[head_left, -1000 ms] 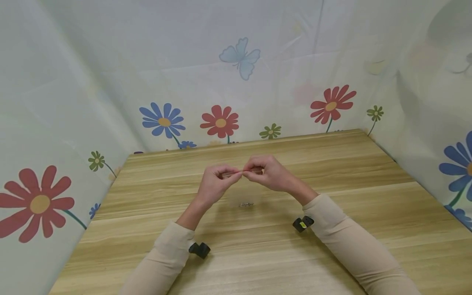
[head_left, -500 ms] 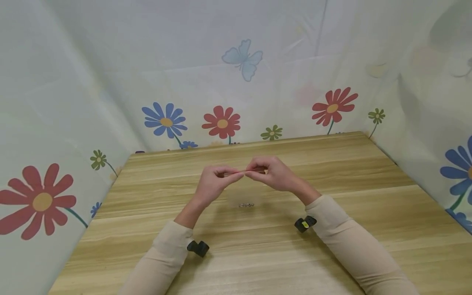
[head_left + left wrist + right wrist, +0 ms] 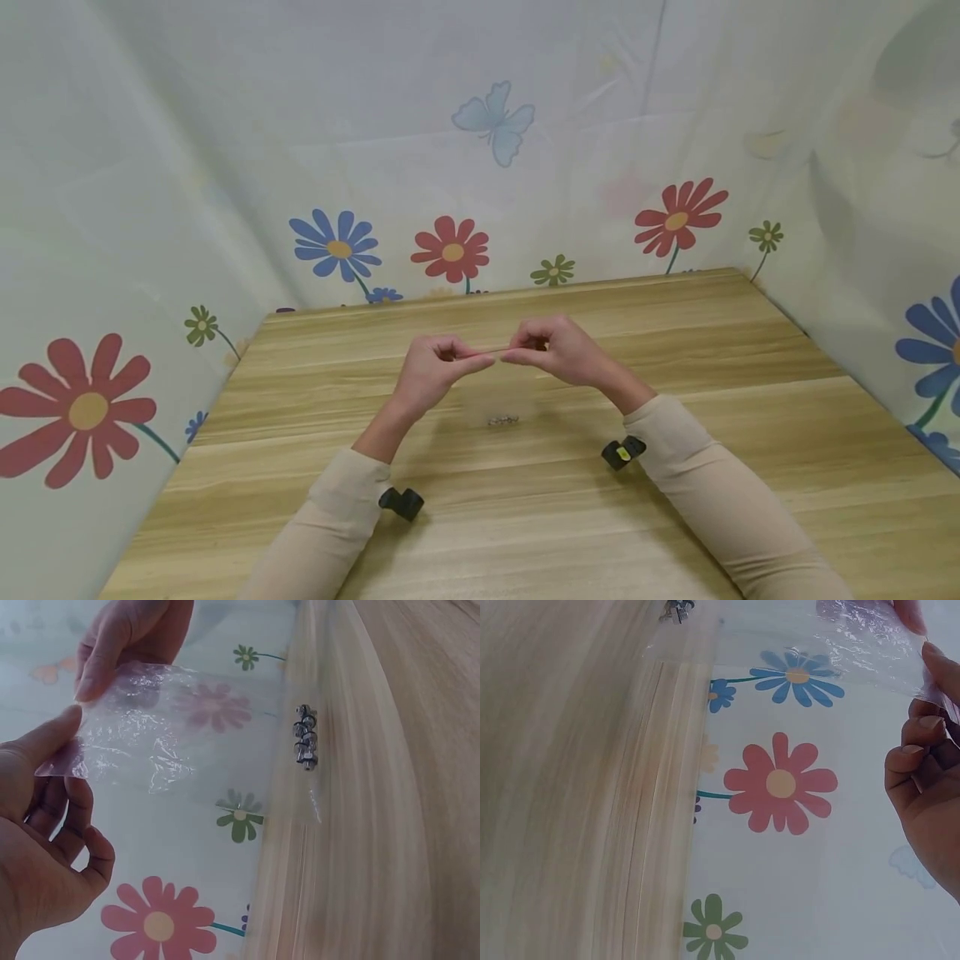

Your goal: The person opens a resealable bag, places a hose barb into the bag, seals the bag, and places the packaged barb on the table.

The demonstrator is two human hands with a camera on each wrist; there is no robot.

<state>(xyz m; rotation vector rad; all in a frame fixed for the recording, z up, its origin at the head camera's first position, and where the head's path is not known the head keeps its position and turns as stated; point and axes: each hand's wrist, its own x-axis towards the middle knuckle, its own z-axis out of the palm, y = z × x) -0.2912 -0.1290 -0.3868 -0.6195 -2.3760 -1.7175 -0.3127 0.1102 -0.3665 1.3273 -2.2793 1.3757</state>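
Observation:
Above the table, a clear plastic zip bag (image 3: 195, 739) hangs between my hands, its reddish top edge uppermost. Several small metal pieces (image 3: 306, 739), which look like bolts with nuts or rings on them, lie in a row at the bag's bottom. My left hand (image 3: 429, 375) pinches the left part of the top edge between thumb and fingers. On the other side my right hand (image 3: 561, 350) pinches the right part, its thumb tip close to the left thumb. In the right wrist view, the lower fingers of my right hand (image 3: 934, 776) are curled. Whether the bag's mouth is unsealed, I cannot tell.
Beneath the hands spreads a wood-grain table (image 3: 510, 533). Around its back and sides hangs a pale curtain (image 3: 360, 142) printed with flowers and a butterfly. A small black camera (image 3: 402, 503) sits on the left cuff, another black camera (image 3: 624, 452) on the right cuff.
My hands have drawn slightly apart along the bag's top edge, the right hand shifting a little to the right. The bag still hangs with the metal pieces at its bottom.

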